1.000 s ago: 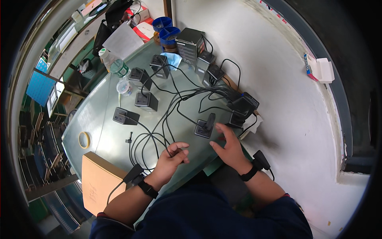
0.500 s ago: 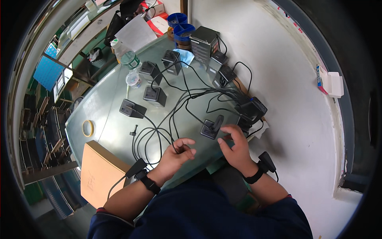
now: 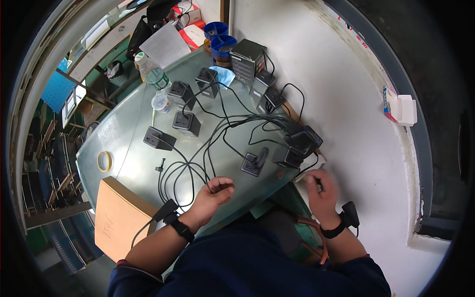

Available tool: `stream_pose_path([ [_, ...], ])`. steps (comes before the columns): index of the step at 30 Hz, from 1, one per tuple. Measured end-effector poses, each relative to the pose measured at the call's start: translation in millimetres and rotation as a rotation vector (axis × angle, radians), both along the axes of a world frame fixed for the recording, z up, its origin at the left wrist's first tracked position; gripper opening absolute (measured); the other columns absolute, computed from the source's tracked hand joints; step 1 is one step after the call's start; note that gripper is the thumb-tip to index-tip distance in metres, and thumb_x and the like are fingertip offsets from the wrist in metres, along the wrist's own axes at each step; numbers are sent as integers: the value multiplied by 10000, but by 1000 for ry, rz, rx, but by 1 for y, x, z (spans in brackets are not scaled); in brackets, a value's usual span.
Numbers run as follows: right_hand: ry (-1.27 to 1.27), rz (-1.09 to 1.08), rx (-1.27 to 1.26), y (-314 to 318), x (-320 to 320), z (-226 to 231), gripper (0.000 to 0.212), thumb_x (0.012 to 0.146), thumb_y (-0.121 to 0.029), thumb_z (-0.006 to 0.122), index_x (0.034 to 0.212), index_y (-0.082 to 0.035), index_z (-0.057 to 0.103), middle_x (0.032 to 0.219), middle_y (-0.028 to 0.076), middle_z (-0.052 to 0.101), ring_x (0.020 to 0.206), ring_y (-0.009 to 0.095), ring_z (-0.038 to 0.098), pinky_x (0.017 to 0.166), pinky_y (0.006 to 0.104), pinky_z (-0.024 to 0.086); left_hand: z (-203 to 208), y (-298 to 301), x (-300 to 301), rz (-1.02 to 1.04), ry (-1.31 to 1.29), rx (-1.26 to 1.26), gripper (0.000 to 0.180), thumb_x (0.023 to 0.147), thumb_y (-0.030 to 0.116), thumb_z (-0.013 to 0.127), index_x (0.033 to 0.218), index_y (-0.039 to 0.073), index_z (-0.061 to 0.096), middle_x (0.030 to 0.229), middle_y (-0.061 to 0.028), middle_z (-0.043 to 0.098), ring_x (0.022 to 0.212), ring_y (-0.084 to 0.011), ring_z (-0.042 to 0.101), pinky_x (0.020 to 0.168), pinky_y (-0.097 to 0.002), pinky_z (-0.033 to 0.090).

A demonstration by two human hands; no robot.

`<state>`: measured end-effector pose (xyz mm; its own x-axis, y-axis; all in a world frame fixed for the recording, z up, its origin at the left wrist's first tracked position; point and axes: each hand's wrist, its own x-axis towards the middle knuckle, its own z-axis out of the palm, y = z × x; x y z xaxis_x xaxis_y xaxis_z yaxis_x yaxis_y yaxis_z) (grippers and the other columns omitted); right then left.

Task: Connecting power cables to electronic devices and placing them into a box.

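Entry, as I read it from the head view.

Left hand (image 3: 213, 190): resting at the near edge of the glass surface (image 3: 123, 133), fingers curled loosely over a bundle of black cables (image 3: 198, 158). I judge it closed on those cables, though the grip is partly hidden by the knuckles.

Right hand (image 3: 321, 185): off the right corner of the surface, fingers pinched round a small dark object, probably a plug or cable end; too small for me to be sure.

Item in hand: the cable run, fanning from the left hand across the middle of the surface to several black charger blocks. Nearest block (image 3: 253, 163) sits just beyond the hands, with a dark lever-like piece standing on it; two more blocks (image 3: 297, 146) lie at the right edge.

Other stock: further blocks toward the far side, a clear plastic bottle (image 3: 154, 79), two blue cups (image 3: 220, 39), a roll of tape (image 3: 104, 161), a cardboard box (image 3: 116, 218) at the near left corner.

Risks, in my judgement: the cables cross one another, so a pull by either hand could drag a light block over the edge. The blocks at the right rim sit closest to falling. A snagged loop could also tip the bottle.
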<state>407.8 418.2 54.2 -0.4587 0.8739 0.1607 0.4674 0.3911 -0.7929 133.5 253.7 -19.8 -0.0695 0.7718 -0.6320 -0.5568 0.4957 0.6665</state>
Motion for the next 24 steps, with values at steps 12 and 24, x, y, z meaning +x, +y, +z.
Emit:
stream_pose_path([
  [12,-96,100,-109,56,-11,-15,222,879,-1,677,1098,-24,705,1022,127,657,897,287,670,770,345,532,11,-10,-7,21,-10,-101,239,1011,204,701,1235,155,636,1184,32,666,1121,-108,642,975,-324,525],
  [24,-164,250,-225,75,-24,-13,316,863,-18,686,1175,-68,697,1117,150,645,1047,364,655,887,428,530,5,-26,-2,60,23,-109,224,1022,204,665,1239,157,633,1193,47,630,1163,-89,586,1033,-335,474],
])
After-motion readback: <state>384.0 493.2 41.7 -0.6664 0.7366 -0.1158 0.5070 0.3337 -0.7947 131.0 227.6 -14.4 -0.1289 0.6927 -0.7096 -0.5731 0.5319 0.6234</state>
